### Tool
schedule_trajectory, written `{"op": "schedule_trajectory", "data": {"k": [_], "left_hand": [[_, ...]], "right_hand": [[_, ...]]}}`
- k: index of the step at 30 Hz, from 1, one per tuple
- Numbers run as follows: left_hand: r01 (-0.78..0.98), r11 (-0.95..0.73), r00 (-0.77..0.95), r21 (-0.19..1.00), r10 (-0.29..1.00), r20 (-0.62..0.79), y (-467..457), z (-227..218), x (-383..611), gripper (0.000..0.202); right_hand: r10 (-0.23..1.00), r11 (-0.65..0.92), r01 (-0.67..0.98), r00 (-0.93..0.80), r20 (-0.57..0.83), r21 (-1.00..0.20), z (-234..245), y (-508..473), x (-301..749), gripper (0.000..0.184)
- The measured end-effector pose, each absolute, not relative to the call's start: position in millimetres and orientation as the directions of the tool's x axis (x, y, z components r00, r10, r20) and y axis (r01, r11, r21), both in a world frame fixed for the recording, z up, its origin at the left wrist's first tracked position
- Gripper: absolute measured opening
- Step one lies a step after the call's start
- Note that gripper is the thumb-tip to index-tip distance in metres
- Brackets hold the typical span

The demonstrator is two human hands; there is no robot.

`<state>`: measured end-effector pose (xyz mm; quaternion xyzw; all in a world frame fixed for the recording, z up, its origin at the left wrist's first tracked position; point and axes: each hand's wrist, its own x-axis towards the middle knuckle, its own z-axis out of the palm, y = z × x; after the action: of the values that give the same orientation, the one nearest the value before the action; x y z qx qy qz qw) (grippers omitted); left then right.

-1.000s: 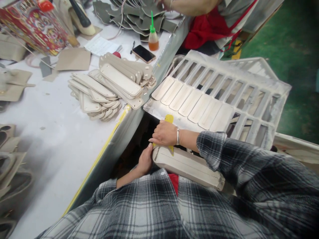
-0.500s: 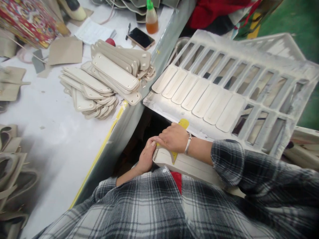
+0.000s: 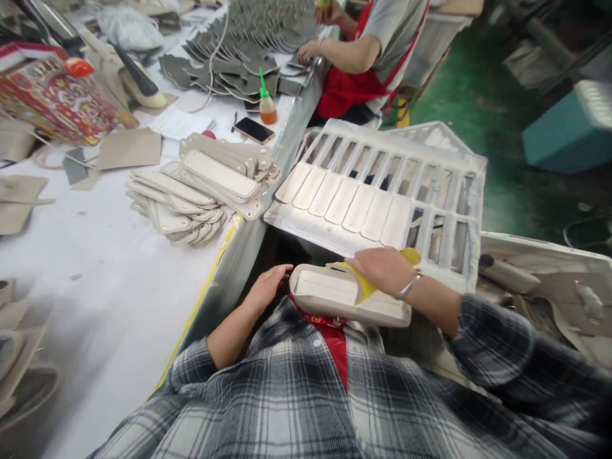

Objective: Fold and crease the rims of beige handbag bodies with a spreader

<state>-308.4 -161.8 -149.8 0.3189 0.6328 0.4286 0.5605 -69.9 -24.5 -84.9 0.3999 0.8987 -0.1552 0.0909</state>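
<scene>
A beige, box-shaped piece (image 3: pixel 325 285), perhaps a bag body, lies across my lap with its pale face turned up and a thin line along it. My right hand (image 3: pixel 385 271) is closed around a flat yellow tool (image 3: pixel 366 291) with a curved notch, whose exact kind I cannot make out. The tool's notched end rests on the piece, while its rounded end sticks out beyond the hand. Just off the left end of the piece is my left hand (image 3: pixel 268 287), its fingers stretched out and nothing in it.
Pale strips with rivets (image 3: pixel 182 207) are piled on the white table (image 3: pixel 95 280) to the left. Ahead stands a slotted white frame (image 3: pixel 325 229) holding several strips. Beyond are a phone (image 3: pixel 254 130), a glue bottle (image 3: pixel 268 109) and a co-worker's arm (image 3: pixel 351 57).
The view has tilted up, bringing the co-worker into sight. My right hand has slid right with the yellow tool. My left hand has come away from the piece and opened.
</scene>
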Motion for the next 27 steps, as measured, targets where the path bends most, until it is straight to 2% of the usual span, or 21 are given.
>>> {"op": "schedule_trajectory", "data": {"k": [2,4,6,9,15,20,23,27], "left_hand": [[-0.061,0.491,-0.133,0.869,0.859,-0.495,-166,-138,-319,0.043],[-0.179,0.566,0.043,0.805,0.822,-0.568,-169,-124,-321,0.047],[-0.295,0.629,0.244,0.72,0.778,-0.58,-171,-111,-317,0.051],[-0.38,0.677,0.362,0.63,0.736,-0.572,-170,-102,-301,0.055],[-0.564,0.584,0.27,0.584,0.799,-0.538,-163,-118,-275,0.05],[-0.654,0.442,0.143,0.614,0.869,-0.473,-159,-135,-262,0.05],[-0.672,0.376,0.07,0.638,0.89,-0.451,-159,-139,-257,0.052],[-0.684,0.338,0.026,0.646,0.897,-0.442,-161,-144,-254,0.056]], "right_hand": [[0.723,0.526,0.796,-0.604,-0.335,-0.299,-65,-32,-49,0.036],[0.725,0.429,0.782,-0.596,-0.344,-0.452,-48,-46,-31,0.032],[0.76,0.335,0.744,-0.576,-0.3,-0.579,-36,-65,-18,0.034],[0.847,0.222,0.721,-0.475,-0.236,-0.656,-35,-99,-11,0.038],[0.871,0.051,0.647,-0.401,-0.283,-0.76,-68,-154,-22,0.038],[0.832,-0.209,0.437,-0.39,-0.394,-0.875,-100,-176,-44,0.037],[0.817,-0.347,0.313,-0.362,-0.449,-0.884,-121,-182,-60,0.036],[0.788,-0.488,0.23,-0.3,-0.538,-0.842,-136,-186,-82,0.027]]}}
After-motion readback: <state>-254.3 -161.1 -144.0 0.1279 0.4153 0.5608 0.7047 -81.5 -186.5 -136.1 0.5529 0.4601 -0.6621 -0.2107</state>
